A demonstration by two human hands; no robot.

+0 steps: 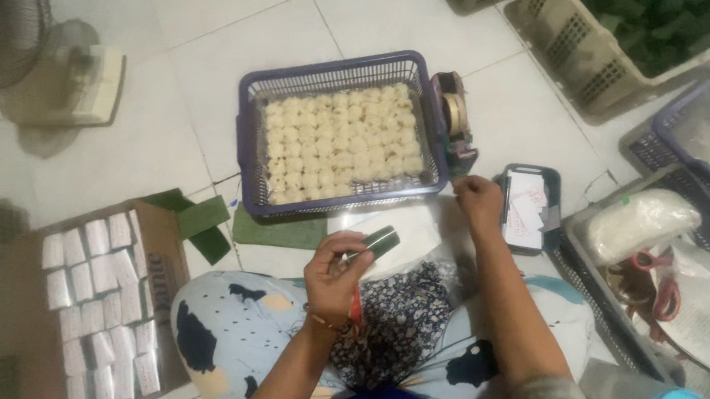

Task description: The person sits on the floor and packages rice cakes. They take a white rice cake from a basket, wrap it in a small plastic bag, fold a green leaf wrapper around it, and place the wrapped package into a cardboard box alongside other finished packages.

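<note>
Pinched between my left hand's [337, 268] thumb and fingers is a small green leaf-wrapped parcel [380, 241], held up over my lap, tilted toward the purple basket [250, 143]. Right hand [477, 198] is stretched out ahead and to the right of that grip, fingers curled at the foot of the tape dispenser [454, 119]; whether it has a strip of tape nipped, I can't quite tell, the view's too soft there. Just beyond the parcel sits the basket, packed with rows of pale round cakes [341, 143]. Under the parcel, a white sheet [387, 228] lies on the tiles, and cut green leaf strips [209, 228] lie to the left of my grip. Further left, a cardboard box [164, 243] holds rows of white-wrapped pieces [99, 288]. Right of my outstretched hand, a small dark tray [529, 208] of paper slips.
</note>
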